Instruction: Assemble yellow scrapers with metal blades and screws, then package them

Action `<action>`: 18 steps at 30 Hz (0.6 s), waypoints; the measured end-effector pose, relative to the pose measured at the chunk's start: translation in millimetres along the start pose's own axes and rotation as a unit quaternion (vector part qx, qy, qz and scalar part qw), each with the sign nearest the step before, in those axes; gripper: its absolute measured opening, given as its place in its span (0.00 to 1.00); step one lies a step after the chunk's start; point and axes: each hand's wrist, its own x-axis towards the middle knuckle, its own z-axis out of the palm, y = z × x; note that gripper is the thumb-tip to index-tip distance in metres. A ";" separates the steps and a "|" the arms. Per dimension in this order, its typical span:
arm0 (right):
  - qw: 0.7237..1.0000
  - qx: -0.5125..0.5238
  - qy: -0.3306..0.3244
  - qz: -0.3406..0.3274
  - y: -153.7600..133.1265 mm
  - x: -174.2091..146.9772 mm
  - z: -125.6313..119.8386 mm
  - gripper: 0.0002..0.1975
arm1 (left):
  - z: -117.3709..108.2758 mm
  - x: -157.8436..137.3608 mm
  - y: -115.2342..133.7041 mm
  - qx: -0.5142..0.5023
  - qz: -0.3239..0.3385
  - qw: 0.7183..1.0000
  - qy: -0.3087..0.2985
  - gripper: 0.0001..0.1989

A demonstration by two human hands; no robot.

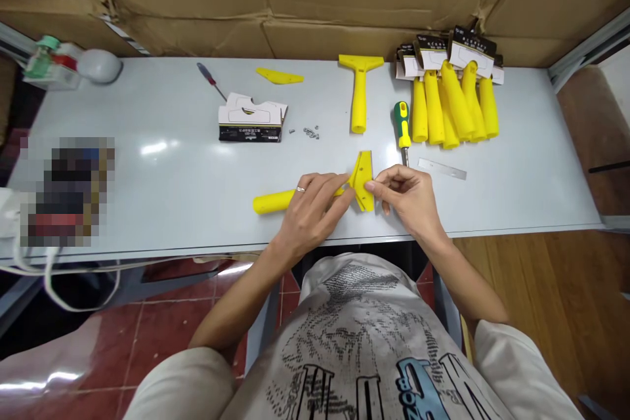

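A yellow scraper (273,202) lies sideways near the front edge of the table. My left hand (315,207) is closed round its neck, with the round handle sticking out to the left. The flat yellow scraper head (365,177), with small holes in it, shows just right of my fingertips. My right hand (406,197) has thumb and fingers pinched together at the head's right edge; whatever is between them is too small or hidden to make out. A green and yellow screwdriver (402,125) and a thin metal blade (441,168) lie just beyond my right hand.
Loose screws (310,133) lie by a folded card package (251,126). Behind are a thin screwdriver (210,81), a yellow plate (279,76) and another yellow scraper (361,95). Several carded yellow scrapers (455,105) are piled at back right. Cardboard (315,0) lines the back.
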 end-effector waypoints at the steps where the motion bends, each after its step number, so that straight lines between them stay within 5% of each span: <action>1: 1.000 0.003 0.005 0.001 0.1 -0.2 0.6 0.25 | 1.1 -0.7 -0.1 -0.003 -0.004 1.000 0.000 0.12; 5: 1.000 -0.011 0.005 0.000 0.7 0.0 2.6 0.32 | 5.5 -2.7 3.0 -0.029 -0.059 0.998 0.006 0.15; 10: 0.998 -0.055 -0.016 -0.014 2.0 -2.1 4.2 0.27 | 0.4 5.0 13.2 -0.121 -0.145 0.982 0.004 0.16; 18: 0.999 -0.022 0.020 -0.036 3.8 -12.5 8.1 0.22 | -9.5 23.8 10.2 -0.271 -0.378 0.884 -0.047 0.23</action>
